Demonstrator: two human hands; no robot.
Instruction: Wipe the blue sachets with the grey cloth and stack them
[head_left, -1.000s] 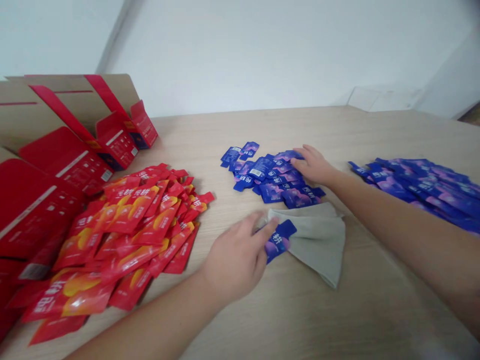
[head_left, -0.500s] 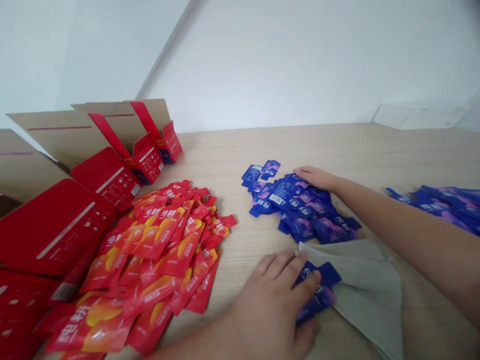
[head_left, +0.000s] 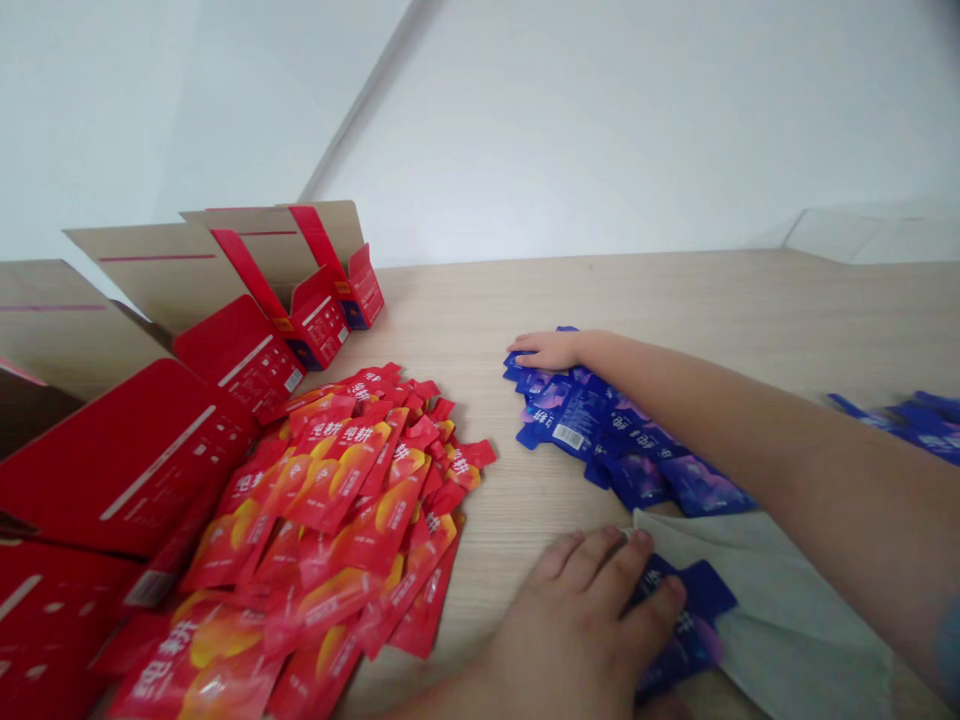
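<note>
My left hand [head_left: 589, 615] is low in the middle, its fingers curled over a blue sachet [head_left: 694, 635] with a purple print. The thumb is at the sachet's near edge, partly cut off by the frame. Beside and beneath this sachet spreads a pale grey, cloth-like piece [head_left: 795, 620]. My right hand [head_left: 551, 350] lies with outstretched fingers on the far left end of a heap of blue sachets [head_left: 581, 420]. Its palm faces down, and the forearm crosses over the heap's right side, hiding part of it.
A large pile of red and orange sachets [head_left: 337, 500] covers the left centre. Along the left stand several red cardboard boxes [head_left: 142, 450] with raised flaps. More blue sachets [head_left: 930, 420] lie at the right edge. A white wall [head_left: 600, 130] rises behind the wooden table [head_left: 465, 310].
My right hand has moved left across the blue heap, onto the loose sachets at its far left end. My left hand stays at its sachet. The view has shifted slightly.
</note>
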